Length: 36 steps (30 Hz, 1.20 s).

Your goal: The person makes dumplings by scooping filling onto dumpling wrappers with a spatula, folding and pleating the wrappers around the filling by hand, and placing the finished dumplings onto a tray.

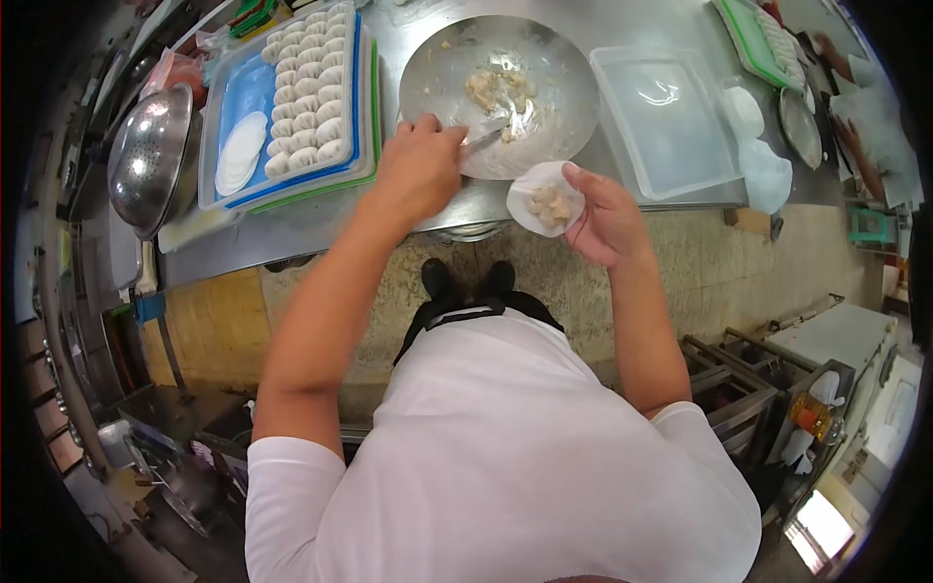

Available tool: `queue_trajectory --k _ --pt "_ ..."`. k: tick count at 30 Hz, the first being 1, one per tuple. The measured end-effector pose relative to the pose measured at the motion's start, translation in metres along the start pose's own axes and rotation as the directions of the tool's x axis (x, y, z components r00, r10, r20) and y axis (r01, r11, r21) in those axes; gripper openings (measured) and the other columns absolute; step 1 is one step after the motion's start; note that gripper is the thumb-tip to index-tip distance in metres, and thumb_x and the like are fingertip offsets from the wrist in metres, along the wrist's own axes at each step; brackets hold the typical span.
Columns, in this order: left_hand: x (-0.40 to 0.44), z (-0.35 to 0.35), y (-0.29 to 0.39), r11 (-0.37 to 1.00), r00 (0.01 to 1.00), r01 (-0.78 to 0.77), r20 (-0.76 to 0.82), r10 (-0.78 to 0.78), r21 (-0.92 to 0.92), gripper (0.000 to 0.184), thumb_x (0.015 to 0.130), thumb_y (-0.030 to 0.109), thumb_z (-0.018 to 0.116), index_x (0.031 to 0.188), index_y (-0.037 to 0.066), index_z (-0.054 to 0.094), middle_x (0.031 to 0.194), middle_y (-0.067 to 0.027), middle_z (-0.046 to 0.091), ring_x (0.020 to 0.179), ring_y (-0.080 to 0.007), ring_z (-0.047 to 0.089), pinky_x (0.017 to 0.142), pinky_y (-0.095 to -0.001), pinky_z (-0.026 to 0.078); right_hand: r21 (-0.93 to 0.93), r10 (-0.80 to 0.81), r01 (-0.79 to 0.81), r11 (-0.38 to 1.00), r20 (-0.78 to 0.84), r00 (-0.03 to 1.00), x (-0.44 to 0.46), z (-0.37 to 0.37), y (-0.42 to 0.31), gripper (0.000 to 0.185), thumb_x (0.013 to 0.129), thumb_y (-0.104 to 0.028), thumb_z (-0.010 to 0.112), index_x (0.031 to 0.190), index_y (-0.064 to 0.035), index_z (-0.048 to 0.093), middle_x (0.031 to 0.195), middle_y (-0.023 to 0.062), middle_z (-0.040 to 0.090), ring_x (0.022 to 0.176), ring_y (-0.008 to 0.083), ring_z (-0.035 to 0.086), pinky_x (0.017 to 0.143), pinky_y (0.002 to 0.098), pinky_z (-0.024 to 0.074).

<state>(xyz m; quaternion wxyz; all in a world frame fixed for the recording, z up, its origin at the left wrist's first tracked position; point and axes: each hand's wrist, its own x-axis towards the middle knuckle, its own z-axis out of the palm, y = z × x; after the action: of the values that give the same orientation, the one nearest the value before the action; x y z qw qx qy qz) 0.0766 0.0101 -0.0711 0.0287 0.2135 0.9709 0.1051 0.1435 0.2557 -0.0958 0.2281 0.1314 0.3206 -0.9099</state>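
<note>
My left hand is closed round a metal spatula, whose blade reaches over the near side of a wide metal bowl. Pale minced filling lies in that bowl, with smears of it on the wall. In front of the bowl's near right rim, my right hand holds a round white dumpling wrapper by its edge, thumb on top. A lump of filling sits on the wrapper, which lies open and unfolded.
Left of the bowl, a blue-lined tray bears rows of dumplings and a stack of wrappers. A perforated metal bowl stands farther left. To the right are a translucent plastic box and a white bag. Another person's arm shows far right.
</note>
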Motion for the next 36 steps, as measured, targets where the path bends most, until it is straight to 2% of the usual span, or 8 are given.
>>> queue_trajectory --k 1,2,3,9,16,22,32,36 --pt "-0.003 -0.003 0.011 1.000 1.000 -0.007 0.009 0.007 0.003 0.030 0.098 0.020 0.057 0.120 0.002 0.068 0.113 -0.0178 0.068 0.101 -0.0355 0.067 0.087 -0.0461 0.053 0.041 0.012 -0.013 0.999 0.024 1.000 -0.003 0.005 0.000 0.038 0.105 -0.022 0.051 0.127 0.0085 0.055 0.125 0.0184 0.065 0.111 0.0303 0.067 0.096 0.0445 0.0551" --pt "-0.011 -0.008 0.024 0.682 0.963 0.244 0.255 -0.087 -0.689 0.032 0.101 0.021 0.056 0.124 0.000 0.064 0.120 -0.0177 0.065 0.104 -0.0326 0.067 0.091 -0.0429 0.054 0.049 0.011 -0.012 0.999 0.019 1.000 -0.003 0.009 0.001 0.038 0.105 -0.022 0.051 0.127 0.0085 0.055 0.125 0.0184 0.065 0.111 0.0303 0.067 0.096 0.0445 0.0551" --pt "-0.017 -0.012 0.033 -0.063 0.877 0.480 0.480 0.021 -0.875 0.035 0.104 0.022 0.056 0.129 -0.003 0.060 0.128 -0.0175 0.063 0.107 -0.0296 0.067 0.095 -0.0398 0.054 0.032 0.015 -0.016 0.999 0.052 0.999 0.001 0.013 0.001 0.034 0.103 -0.018 0.054 0.126 0.0072 0.055 0.122 0.0173 0.065 0.110 0.0280 0.067 0.096 0.0408 0.0542" --pt "-0.046 -0.012 0.016 -0.480 0.888 0.407 0.459 0.010 -0.777 0.032 0.105 0.016 0.051 0.128 -0.007 0.055 0.123 -0.0155 0.064 0.103 -0.0202 0.069 0.094 -0.0360 0.059 -0.578 -0.177 0.299 0.759 0.258 0.950 0.000 0.045 0.018 0.045 0.094 -0.013 0.066 0.132 0.0035 0.051 0.118 0.0114 0.063 0.107 0.0244 0.063 0.091 0.0338 0.0512" --pt "-0.118 -0.056 0.001 -0.496 0.888 0.281 0.419 -0.191 -0.822 0.040 0.094 0.001 0.058 0.131 -0.009 0.050 0.116 -0.0167 0.067 0.103 -0.0222 0.069 0.093 -0.0370 0.059 -0.754 -0.214 0.640 0.151 0.607 0.766 0.002 0.081 0.038 0.057 0.088 -0.011 0.072 0.139 0.0010 0.048 0.116 0.0108 0.060 0.098 0.0206 0.059 0.083 0.0311 0.0506" --pt "-0.172 -0.064 0.001 -0.487 0.952 -0.019 0.133 -0.276 -0.873 0.048 0.085 -0.005 0.074 0.130 -0.004 0.057 0.114 -0.0123 0.069 0.101 -0.0198 0.069 0.089 -0.0309 0.056 -0.532 -0.140 0.492 0.689 0.569 0.810 -0.026 0.163 0.068 0.057 0.089 0.001 0.070 0.140 0.0023 0.044 0.121 0.0094 0.058 0.105 0.0148 0.058 0.092 0.0294 0.0491" --pt "-0.244 -0.079 -0.078 0.109 0.787 -0.438 -0.439 -0.435 -0.893 0.041 0.075 0.008 0.090 0.110 0.004 0.068 0.105 -0.0035 0.061 0.097 -0.0131 0.058 0.086 -0.0273 0.048 -0.580 -0.078 0.505 0.639 0.605 0.792 -0.027 0.259 0.144 0.057 0.090 0.004 0.069 0.140 0.0001 0.041 0.123 0.0103 0.055 0.117 0.0153 0.054 0.097 0.0294 0.0477" --pt "-0.270 -0.092 -0.106 0.005 0.774 -0.443 -0.385 -0.502 -0.897 0.035 0.077 0.009 0.088 0.109 0.005 0.072 0.106 -0.0054 0.059 0.098 -0.0148 0.058 0.087 -0.0274 0.047 -0.530 -0.035 0.374 0.761 0.542 0.839 -0.018 0.279 0.174 0.054 0.089 0.005 0.071 0.136 0.0008 0.045 0.121 0.0095 0.055 0.114 0.0128 0.054 0.094 0.0268 0.0469"
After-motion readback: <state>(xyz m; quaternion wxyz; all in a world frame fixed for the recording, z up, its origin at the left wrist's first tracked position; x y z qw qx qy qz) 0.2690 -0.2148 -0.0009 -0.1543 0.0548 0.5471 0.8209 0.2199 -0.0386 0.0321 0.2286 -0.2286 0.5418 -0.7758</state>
